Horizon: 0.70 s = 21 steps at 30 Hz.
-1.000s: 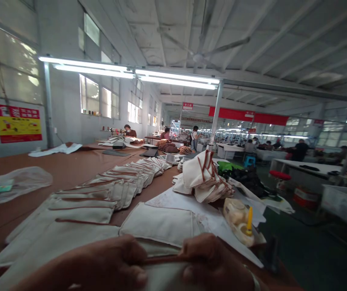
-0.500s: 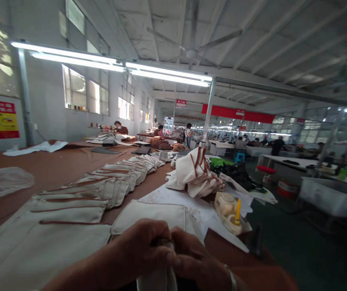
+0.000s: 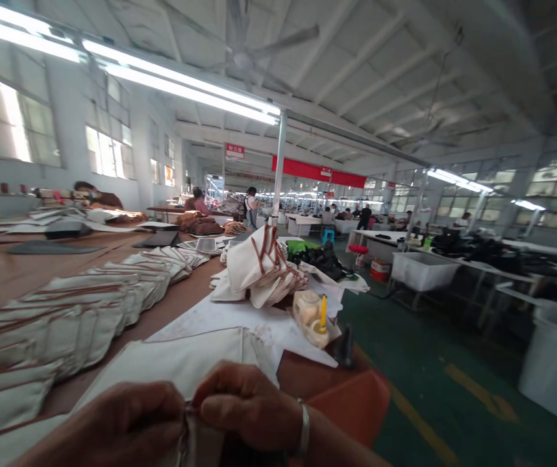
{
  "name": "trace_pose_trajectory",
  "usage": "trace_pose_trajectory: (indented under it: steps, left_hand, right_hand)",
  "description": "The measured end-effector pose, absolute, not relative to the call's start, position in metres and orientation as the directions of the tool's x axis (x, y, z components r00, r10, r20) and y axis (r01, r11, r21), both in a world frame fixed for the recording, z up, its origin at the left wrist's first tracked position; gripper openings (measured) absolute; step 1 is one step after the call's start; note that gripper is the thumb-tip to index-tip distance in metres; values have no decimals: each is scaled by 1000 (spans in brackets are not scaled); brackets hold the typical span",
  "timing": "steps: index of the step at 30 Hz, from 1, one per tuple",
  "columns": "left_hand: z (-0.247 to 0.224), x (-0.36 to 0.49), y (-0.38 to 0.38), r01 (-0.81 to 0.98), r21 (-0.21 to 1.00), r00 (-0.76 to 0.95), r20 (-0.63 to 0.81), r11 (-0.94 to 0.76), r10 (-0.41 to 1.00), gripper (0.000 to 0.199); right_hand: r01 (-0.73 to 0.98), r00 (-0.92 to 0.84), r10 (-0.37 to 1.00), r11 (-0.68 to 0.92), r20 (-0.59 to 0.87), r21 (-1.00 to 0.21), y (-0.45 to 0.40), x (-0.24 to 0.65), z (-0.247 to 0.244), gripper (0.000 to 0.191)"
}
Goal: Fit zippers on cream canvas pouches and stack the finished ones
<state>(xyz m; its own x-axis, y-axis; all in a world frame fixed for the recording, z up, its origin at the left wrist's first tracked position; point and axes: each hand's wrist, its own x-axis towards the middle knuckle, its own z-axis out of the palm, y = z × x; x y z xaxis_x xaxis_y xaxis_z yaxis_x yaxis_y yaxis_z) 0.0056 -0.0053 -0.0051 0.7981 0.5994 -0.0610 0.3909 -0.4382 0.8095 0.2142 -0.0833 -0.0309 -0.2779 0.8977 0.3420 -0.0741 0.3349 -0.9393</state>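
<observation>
Near the bottom of the view, my left hand (image 3: 127, 415) pinches the edge of a white leather-like piece (image 3: 205, 444). Fingers closed, my right hand (image 3: 252, 402), with a bracelet at the wrist, grips the same edge close beside it. The fingers hide part of this edge, and the piece hangs down out of the picture. Just beyond the hands lies a flat white bag piece (image 3: 176, 360) with thin brown edging. A long overlapping row of similar white pieces (image 3: 84, 318) covers the table to the left.
A heap of white pieces with brown trim (image 3: 259, 266) stands ahead on white paper (image 3: 195, 318). Right of it are a cut-open plastic container (image 3: 308, 311) and a yellow stick (image 3: 323, 314). The brown tabletop (image 3: 302, 376) ends at the right. Co-workers and grey bins stand farther off.
The view has swung to the right, so the table's contents sit farther left. Both hands still grip the white piece; the knuckles are now a little farther apart.
</observation>
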Motion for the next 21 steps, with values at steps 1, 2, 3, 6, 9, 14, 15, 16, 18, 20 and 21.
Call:
trace_pose_trajectory:
  steps: [1, 2, 3, 6, 9, 14, 15, 16, 18, 20, 21]
  left_hand:
    - [1, 7, -11, 406, 766, 823, -69, -499, 564, 38]
    - [8, 8, -18, 397, 747, 824, -35, -533, 565, 37]
    - [13, 8, -25, 381, 749, 827, -14, -542, 562, 35]
    - [20, 6, -46, 336, 836, 845, -64, -435, 530, 28]
    - [13, 2, -59, 280, 936, 854, -140, -214, 502, 29]
    - [-1, 2, -63, 187, 982, 844, -161, 0, 511, 38]
    - [-2, 3, -63, 181, 983, 843, -170, 29, 510, 37]
    - [-3, 5, -63, 169, 984, 843, -176, 62, 509, 36]
    - [-3, 6, -63, 139, 984, 843, -178, 114, 508, 34]
    - [-3, 7, -63, 117, 983, 840, -173, 139, 514, 33]
    - [-3, 7, -64, 111, 983, 838, -173, 149, 517, 32]
  right_hand:
    - [-68, -302, 894, 326, 331, -943, -84, 215, -29, 42]
    - [-47, -320, 887, 335, 332, -941, -87, 215, -28, 39]
    - [-5, -331, 877, 368, 348, -930, -89, 216, -27, 35]
    - [22, -411, 859, 345, 306, -939, -98, 217, -31, 28]
    - [22, -414, 877, 279, 245, -960, -108, 217, -42, 25]
    - [190, -341, 904, 334, 257, -923, -123, 210, -45, 20]
    - [233, -328, 906, 353, 268, -906, -125, 208, -44, 19]
    - [268, -316, 907, 366, 278, -891, -126, 206, -42, 19]
    - [296, -284, 916, 363, 282, -884, -127, 202, -40, 20]
    - [264, -259, 930, 327, 260, -907, -126, 201, -41, 23]
    - [230, -254, 936, 302, 242, -925, -125, 201, -42, 25]
